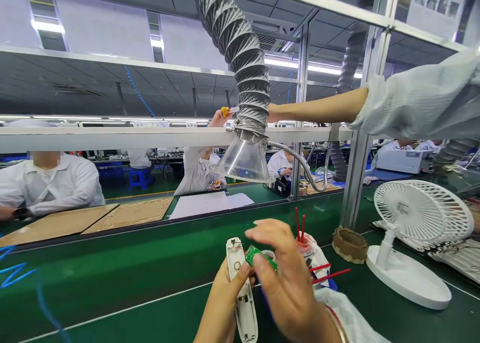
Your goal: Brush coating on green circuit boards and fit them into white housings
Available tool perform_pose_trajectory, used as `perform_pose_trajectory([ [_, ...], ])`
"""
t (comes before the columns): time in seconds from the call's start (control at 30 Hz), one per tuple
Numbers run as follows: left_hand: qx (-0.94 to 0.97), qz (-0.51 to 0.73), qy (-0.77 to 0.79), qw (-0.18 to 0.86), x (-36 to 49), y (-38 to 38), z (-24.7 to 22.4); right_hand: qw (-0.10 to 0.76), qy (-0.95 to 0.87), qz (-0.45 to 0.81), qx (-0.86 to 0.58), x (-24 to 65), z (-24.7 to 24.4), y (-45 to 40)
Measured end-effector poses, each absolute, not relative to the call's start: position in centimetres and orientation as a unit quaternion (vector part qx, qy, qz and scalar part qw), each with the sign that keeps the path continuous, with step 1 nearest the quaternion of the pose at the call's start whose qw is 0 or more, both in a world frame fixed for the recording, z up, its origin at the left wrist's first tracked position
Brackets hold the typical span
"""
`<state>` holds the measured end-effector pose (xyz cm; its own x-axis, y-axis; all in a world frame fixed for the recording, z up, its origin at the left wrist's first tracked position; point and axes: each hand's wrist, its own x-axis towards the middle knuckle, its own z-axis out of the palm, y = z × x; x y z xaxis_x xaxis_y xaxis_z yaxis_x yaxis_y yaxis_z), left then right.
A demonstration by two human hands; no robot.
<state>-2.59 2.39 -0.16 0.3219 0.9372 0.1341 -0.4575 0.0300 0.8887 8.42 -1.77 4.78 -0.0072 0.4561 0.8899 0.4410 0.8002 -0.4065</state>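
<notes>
A long white plastic housing point(245, 308) with an open inner side stands tilted in my left hand point(224, 295), whose thumb presses on its face. Just right of the housing's upper part is a small green circuit board point(265, 259). My right hand point(290, 283) is at the board, its thumb over the board's face and its other fingers raised and bent above. Whether the board also touches the housing is hard to tell.
Behind my right hand are a pot with red sticks point(305, 244), a roll of brown tape point(350, 244) and a white fan point(410, 283). A clear extraction hood point(245, 158) hangs ahead. Brown boards point(129, 215) and white sheets point(202, 204) lie beyond. A co-worker's arm point(322, 107) reaches across from the right.
</notes>
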Motion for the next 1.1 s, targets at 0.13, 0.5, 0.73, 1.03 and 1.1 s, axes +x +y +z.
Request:
perform_pose_trajectory([
  [0.13,0.419,0.521,0.280,0.688,-3.2,2.4,-0.4,0.598,-0.614,0.262,-0.443,12.0,2.7,1.0],
  [0.5,0.486,0.528,0.325,0.616,-3.8,3.1,-0.5,0.444,-0.530,0.647,-0.321,13.8,-0.2,2.4],
  [0.73,0.500,0.530,0.337,0.597,-4.2,3.8,-0.3,0.446,-0.497,0.683,-0.296,14.4,-0.9,3.1],
  [1.03,0.613,0.499,0.420,0.446,-4.5,4.2,-0.6,0.431,-0.489,0.705,-0.279,14.8,-0.8,3.1],
  [1.1,0.646,0.486,0.436,0.396,-4.4,4.3,-0.9,0.436,-0.492,0.701,-0.279,14.7,-0.7,3.0],
])
